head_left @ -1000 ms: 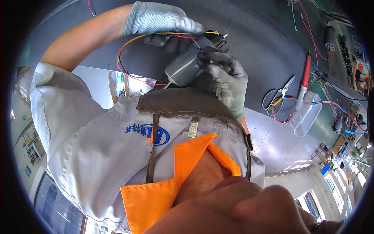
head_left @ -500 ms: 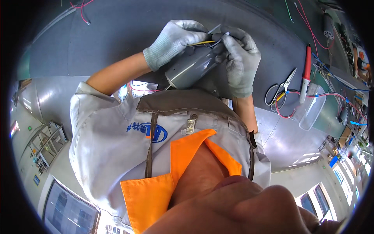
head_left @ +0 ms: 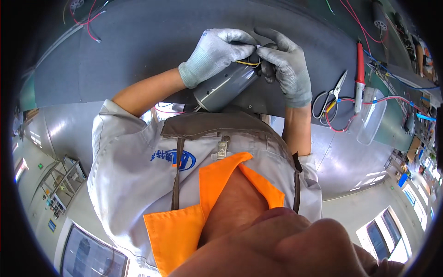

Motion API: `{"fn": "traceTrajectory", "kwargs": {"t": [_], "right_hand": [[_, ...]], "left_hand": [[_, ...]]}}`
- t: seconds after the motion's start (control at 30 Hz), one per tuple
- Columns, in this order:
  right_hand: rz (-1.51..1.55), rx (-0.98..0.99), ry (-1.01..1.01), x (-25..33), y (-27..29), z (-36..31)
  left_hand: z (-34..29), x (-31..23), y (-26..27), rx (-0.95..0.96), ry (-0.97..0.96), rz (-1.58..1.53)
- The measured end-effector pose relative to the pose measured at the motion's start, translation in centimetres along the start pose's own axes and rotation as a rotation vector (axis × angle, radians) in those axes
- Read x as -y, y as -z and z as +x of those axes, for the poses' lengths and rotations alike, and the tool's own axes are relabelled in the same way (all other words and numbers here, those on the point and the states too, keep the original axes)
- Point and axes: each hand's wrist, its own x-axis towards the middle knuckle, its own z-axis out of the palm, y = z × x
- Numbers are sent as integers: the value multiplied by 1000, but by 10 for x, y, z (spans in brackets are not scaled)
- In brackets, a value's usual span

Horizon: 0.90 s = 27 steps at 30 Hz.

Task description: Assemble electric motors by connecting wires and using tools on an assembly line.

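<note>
My left hand [head_left: 220, 51], in a pale grey coated glove, is closed in a pinch, its fingertips meeting those of my right hand [head_left: 288, 69]. Between them shows a small white tip [head_left: 258, 46]; the thin white tube in my left fingers is mostly hidden now. My right thumb and finger pinch a thin white wire, with the other fingers partly curled. Just below the fingertips a yellow wire [head_left: 248, 63] bends out of the end of a grey metal cylinder [head_left: 226, 87], like a motor housing. The cylinder lies tilted at the near table edge, by my apron.
On the dark table [head_left: 138, 46], scissors [head_left: 336, 94] lie to the right beside a red-handled soldering iron [head_left: 360, 69] and a clear plastic tray [head_left: 373, 117]. Pink wires [head_left: 90, 27] lie far left. Another cylinder [head_left: 379, 17] stands far right near red wires.
Both hands have come together: the white tube in my left fingers and the white wire in my right now meet at the fingertips. The view has shifted slightly.
</note>
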Motion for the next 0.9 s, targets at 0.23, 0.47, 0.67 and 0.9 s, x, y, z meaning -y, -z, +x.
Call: {"fn": "traceTrajectory", "kwargs": {"t": [0.23, 0.47, 0.67, 0.9], "right_hand": [[-734, -346, 670, -22, 1, -18], [-553, -314, 499, -35, 34, -19], [-641, -496, 597, -51, 68, 19], [402, -326, 338, -56, 54, 20]], "left_hand": [[-2, 5, -21, -98, -379, 335], [-17, 2, -33, -263, -337, 304], [-18, 10, -38, -264, -549, 534], [-10, 6, -39, -160, -607, 773]]}}
